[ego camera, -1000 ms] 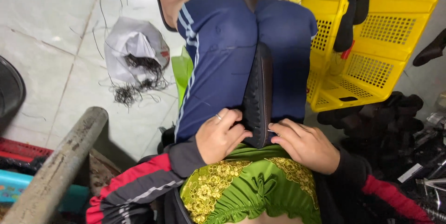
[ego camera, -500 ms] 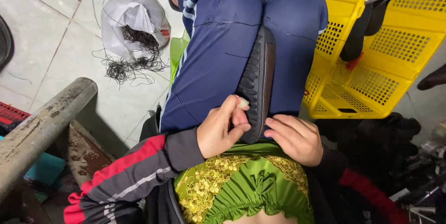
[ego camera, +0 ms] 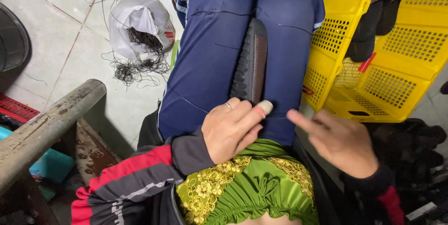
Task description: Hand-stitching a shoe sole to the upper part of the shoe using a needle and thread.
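Shoe sole [ego camera: 249, 61] between the knees, left hand [ego camera: 231, 129] at its near end (touching), crates [ego camera: 396, 57] right, bag [ego camera: 140, 19] left

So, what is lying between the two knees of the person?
In the head view, a black shoe sole stands on edge, wedged between the knees; the left hand touches its near end.
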